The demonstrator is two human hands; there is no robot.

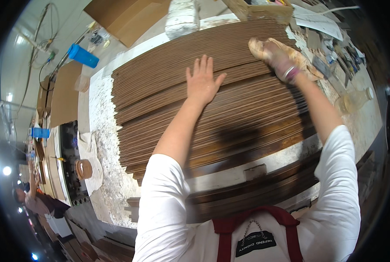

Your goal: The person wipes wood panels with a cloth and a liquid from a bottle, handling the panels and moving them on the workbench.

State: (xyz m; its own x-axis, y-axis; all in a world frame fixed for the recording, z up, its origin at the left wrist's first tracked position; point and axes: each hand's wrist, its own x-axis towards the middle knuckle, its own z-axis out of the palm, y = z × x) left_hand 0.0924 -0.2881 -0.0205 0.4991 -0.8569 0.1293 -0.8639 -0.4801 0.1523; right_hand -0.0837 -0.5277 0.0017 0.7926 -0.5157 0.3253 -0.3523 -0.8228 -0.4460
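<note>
A fanned stack of thin brown cardboard sheets (169,83) lies overlapped across a white, glue-crusted table (101,144). My left hand (202,81) rests flat on the sheets with fingers spread, near the stack's middle. My right hand (275,59) is at the far right end of the stack, closed on a glue-stained beige rag (291,52) pressed against the sheets. A band sits on that wrist. White sleeves and a red-strapped apron fill the bottom of the view.
A clear plastic bottle (354,100) lies on the table's right side. A blue cylinder (83,56) sits at the upper left by flat cardboard pieces (66,94). A white crusted container (183,17) stands at the far edge. Another person (33,201) stands at lower left.
</note>
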